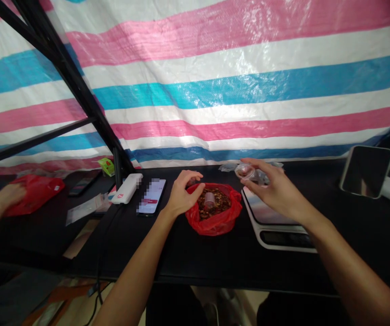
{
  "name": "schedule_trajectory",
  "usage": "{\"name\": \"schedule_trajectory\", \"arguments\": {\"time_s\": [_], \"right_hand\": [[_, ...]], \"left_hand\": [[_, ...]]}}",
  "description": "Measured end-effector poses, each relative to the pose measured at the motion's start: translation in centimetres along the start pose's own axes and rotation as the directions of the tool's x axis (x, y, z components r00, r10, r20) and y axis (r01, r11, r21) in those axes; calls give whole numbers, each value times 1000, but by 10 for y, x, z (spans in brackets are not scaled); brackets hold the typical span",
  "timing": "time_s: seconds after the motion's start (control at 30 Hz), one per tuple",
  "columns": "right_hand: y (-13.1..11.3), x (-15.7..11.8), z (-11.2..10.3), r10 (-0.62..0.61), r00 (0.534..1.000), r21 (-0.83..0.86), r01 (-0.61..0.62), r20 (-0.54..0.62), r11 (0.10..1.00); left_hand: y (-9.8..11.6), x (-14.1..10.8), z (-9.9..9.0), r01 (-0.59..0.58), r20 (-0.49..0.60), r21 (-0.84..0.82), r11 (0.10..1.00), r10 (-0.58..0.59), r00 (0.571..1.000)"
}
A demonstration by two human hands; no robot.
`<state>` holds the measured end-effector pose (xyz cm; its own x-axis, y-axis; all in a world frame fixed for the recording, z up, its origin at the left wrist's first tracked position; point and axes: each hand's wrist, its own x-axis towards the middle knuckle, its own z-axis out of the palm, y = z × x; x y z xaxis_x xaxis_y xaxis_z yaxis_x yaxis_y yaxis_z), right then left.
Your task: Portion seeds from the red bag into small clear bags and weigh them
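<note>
A red plastic bag [211, 227] stands on the black table with its mouth wide, full of brown and reddish dried bits. A small translucent plastic cup [209, 200] lies among them. My left hand [185, 192] is at the bag's upper left rim, thumb and curved fingers apart; I see nothing held in it. Between thumb and fingers, my right hand [271, 181] pinches a small clear plastic container [244, 171] with brown bits inside, over the back left corner of a kitchen scale [263, 236]. Whether this container is stiff or a soft bag, I cannot tell.
Clear plastic bags [228, 167] lie behind the scale. Left of the red bag are a lit phone [152, 198] and a white power bank [127, 189]. A dark-screened device [367, 172] stands right. Beyond a black frame post [105, 124], another person's hand [14, 194] touches another red bag [42, 192].
</note>
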<state>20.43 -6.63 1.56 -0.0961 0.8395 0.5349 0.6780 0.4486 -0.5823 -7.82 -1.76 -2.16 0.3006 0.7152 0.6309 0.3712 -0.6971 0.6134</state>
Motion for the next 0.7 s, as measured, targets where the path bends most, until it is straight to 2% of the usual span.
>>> {"name": "schedule_trajectory", "arguments": {"time_s": [0.07,0.13,0.2,0.27,0.37,0.43,0.47,0.53,0.57,0.6,0.63,0.7], "right_hand": [[-24,9,23,-21,999,149,26,-33,988],[-42,17,47,-52,998,184,56,-25,981],[-50,23,69,-89,996,195,87,0,977],[-48,26,81,-107,994,206,101,19,973],[-35,25,79,-111,993,264,95,46,960],[-25,23,72,-156,977,272,114,142,956],[-21,22,70,-203,951,250,143,234,958],[-15,19,67,-284,852,177,228,440,957],[-13,18,68,-299,804,138,266,515,954],[-12,17,69,-298,777,100,293,554,951],[-11,16,70,-290,776,65,308,560,949],[-9,16,71,-265,814,-1,311,516,951]], "left_hand": [[5,0,2,-13,63,-35,999,15,998],[7,-1,6,18,128,-119,993,-3,992],[8,-2,9,88,173,-228,970,-48,984],[7,-2,11,156,180,-304,940,-104,978],[3,0,10,217,129,-312,925,-185,974],[1,2,8,238,47,-279,930,-234,971],[-1,3,7,245,2,-261,934,-253,967],[-4,4,6,264,-62,-217,940,-283,957],[-6,4,5,281,-65,-185,942,-297,953],[-7,4,5,300,-59,-143,943,-310,949],[-9,3,5,319,-52,-91,943,-324,945],[-11,2,4,352,-42,22,936,-351,935]]}}
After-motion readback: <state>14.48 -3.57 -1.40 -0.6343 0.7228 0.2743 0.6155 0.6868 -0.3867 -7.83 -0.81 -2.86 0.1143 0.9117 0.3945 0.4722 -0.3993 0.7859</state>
